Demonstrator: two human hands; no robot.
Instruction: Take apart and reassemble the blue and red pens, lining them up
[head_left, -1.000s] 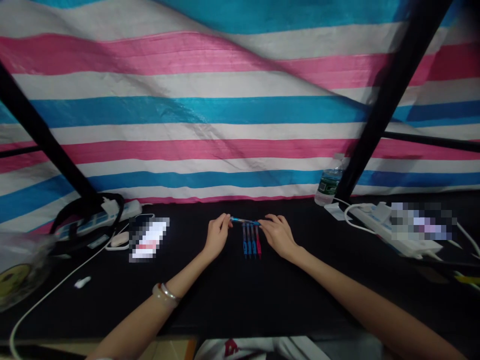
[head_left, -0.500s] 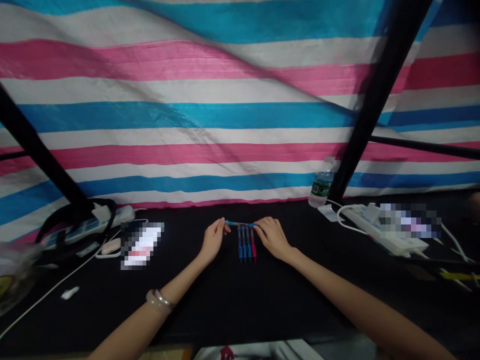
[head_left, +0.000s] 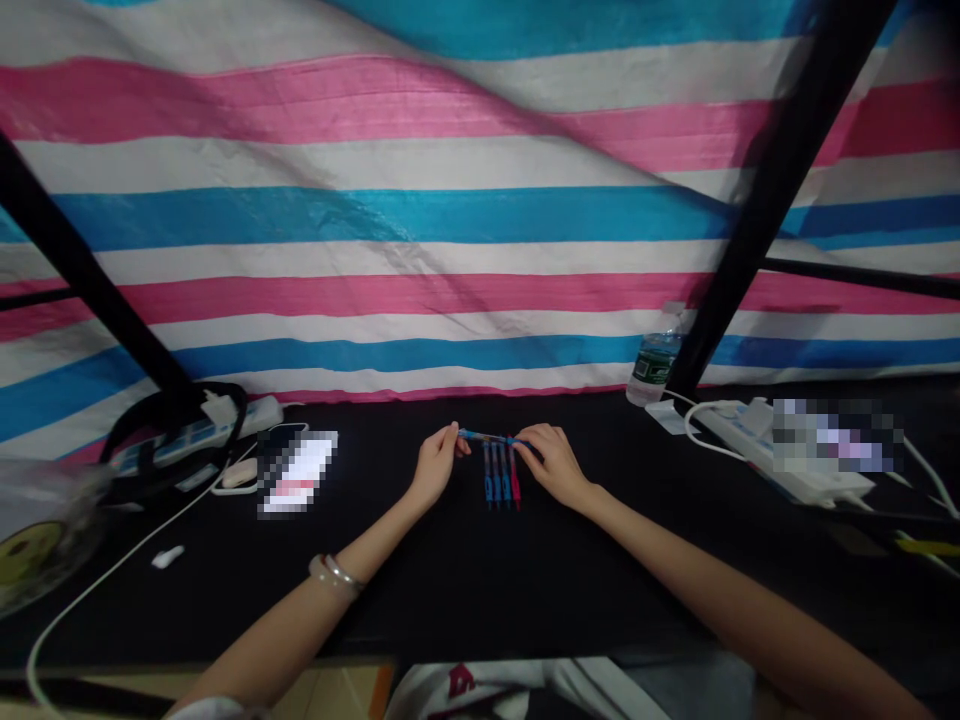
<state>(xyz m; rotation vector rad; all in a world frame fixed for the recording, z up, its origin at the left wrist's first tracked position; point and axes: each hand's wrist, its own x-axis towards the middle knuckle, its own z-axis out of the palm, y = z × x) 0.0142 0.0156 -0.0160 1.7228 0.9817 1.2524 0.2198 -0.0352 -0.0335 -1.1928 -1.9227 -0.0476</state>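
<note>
A blue pen (head_left: 486,436) lies crosswise between my two hands, above the tops of a row of pens. Its left end is pinched in the fingers of my left hand (head_left: 437,463). My right hand (head_left: 553,464) has its thumb and fingers closed at the pen's right end. Just below, three blue pens (head_left: 497,488) and one pink pen (head_left: 516,486) lie side by side on the black table (head_left: 480,580), pointing toward me. Whether the crosswise pen touches their upper ends I cannot tell.
A water bottle (head_left: 654,365) stands at the back right near a power strip (head_left: 806,470) with cables. On the left are a lit phone (head_left: 304,475), another power strip (head_left: 266,412), a small white object (head_left: 167,557) and a clear plastic bag (head_left: 52,530).
The whole view has shifted a little, so things on the table appear slightly higher and farther right. Both hands still hold the crosswise pen, with nearly the same grip.
</note>
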